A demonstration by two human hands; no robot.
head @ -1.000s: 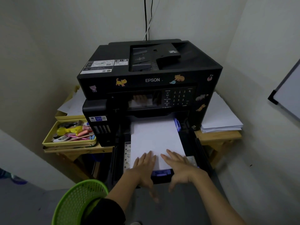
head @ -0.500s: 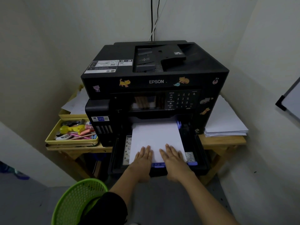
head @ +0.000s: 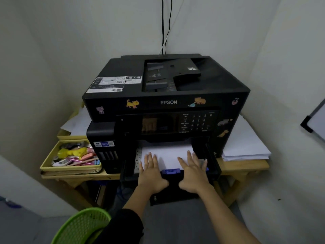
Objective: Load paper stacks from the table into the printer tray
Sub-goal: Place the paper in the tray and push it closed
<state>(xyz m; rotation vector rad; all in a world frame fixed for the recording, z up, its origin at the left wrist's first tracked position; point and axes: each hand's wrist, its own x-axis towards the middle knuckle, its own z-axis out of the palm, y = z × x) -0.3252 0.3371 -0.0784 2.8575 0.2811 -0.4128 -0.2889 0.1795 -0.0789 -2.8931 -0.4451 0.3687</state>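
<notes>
My printer (head: 165,110) front, 12 o'clock: white "EPSON" | keypad panel (head: 197,123) at 1 o'clock under it: digits 1, 2, 3 legible, other legends too small | top label (head: 109,84) at 11 o'clock: print too blurred for me to read

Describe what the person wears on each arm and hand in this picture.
Both hands are bare: no gloves, rings or watch show on the left hand or the right hand. The left arm has a black sleeve ending at about the elbow, with the forearm uncovered. The right arm is bare as far as the frame shows.
</notes>
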